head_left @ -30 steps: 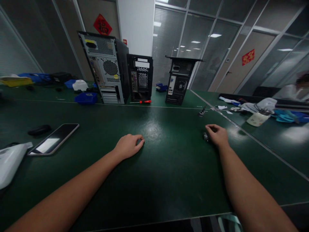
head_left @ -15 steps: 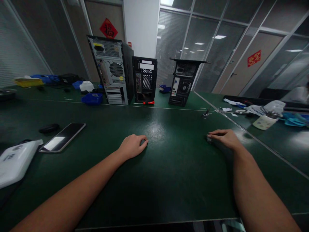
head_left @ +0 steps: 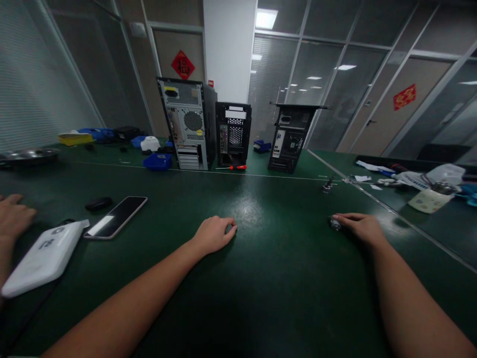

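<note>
My left hand (head_left: 214, 233) rests on the green table (head_left: 276, 283), its fingers curled in and the thumb meeting the index finger; nothing shows inside the small gap between them. Further right, my right hand (head_left: 363, 227) pinches a small shiny metal part (head_left: 335, 224) at the table surface. The fingertips partly cover that part, so its exact kind is unclear. Beyond the right hand stands a small dark metal piece (head_left: 328, 185), apart from the fingers.
At the back stand three computer towers: a large one (head_left: 194, 122), a smaller black one (head_left: 234, 132) and a tilted one (head_left: 290, 141). A red screwdriver (head_left: 237, 167) lies before them. Leftward are a phone (head_left: 117, 217), a white device (head_left: 46, 253) and another person's hand (head_left: 15, 219).
The camera view has shifted, so the scene sits lower and further right. Another person's hand has come into view at the left edge. My hands keep about the same places on the table.
</note>
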A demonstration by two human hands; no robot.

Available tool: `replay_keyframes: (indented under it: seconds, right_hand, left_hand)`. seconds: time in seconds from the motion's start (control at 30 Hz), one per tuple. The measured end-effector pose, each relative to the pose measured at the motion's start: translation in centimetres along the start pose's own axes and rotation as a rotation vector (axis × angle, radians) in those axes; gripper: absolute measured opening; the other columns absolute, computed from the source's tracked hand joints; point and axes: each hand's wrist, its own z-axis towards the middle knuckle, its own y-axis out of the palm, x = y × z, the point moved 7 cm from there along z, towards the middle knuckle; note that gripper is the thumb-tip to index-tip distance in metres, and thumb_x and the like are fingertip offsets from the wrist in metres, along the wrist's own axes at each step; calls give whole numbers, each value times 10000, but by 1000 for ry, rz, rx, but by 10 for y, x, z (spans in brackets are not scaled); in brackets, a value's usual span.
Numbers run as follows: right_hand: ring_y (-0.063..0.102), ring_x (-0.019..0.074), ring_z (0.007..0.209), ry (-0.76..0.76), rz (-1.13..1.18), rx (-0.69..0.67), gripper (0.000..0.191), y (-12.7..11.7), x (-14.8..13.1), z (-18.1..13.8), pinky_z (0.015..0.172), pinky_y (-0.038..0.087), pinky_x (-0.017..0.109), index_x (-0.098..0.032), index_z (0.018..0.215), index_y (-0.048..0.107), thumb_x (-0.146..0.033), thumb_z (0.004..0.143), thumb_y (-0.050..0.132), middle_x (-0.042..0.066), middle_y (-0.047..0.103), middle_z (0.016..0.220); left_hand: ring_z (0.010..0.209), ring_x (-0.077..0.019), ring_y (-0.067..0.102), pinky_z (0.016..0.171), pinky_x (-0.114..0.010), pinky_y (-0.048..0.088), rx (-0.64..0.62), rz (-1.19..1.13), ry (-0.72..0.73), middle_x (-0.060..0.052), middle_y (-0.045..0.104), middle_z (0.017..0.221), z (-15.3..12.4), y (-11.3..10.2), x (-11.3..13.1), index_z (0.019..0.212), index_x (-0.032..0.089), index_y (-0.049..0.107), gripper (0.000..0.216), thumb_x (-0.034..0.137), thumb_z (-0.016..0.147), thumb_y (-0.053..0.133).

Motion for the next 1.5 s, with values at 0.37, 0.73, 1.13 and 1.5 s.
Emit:
replay_keyframes:
  seconds: [0.37,0.73,1.13,1.5]
  right_hand:
    - [670,300,651,50,-166,205,571,1,14,13,622,490,415,-204,925,809,-705,693,666,119,748,754]
    - [644,276,598,133,-238,344,414,-4,41,15,600,484,395,-233,856,799,-598,719,658,112,730,716]
    - [686,276,939,-295,-385,105,335,33,-50,0,838,511,382,-244,884,756,-543,810,623,75,753,1041]
    - [705,279,790,-146,-376,211,288,30,-46,-1,730,516,371,-269,814,769,-529,767,656,66,779,880]
  left_hand:
    - [748,-218,670,678,-292,452,9,-5,19,-52,725,834,0,0,1,1062,264,730,356,443,984,433]
    - [759,-214,672,645,-284,441,-14,3,10,-51,732,848,0,-3,4,1076,256,723,354,434,981,431]
    - [723,-205,663,630,-280,435,-16,-7,16,-47,722,804,1,0,3,1078,246,717,374,452,985,419]
    - [739,-208,669,629,-277,435,-25,5,10,-46,723,818,1,1,3,1089,255,714,367,456,984,425]
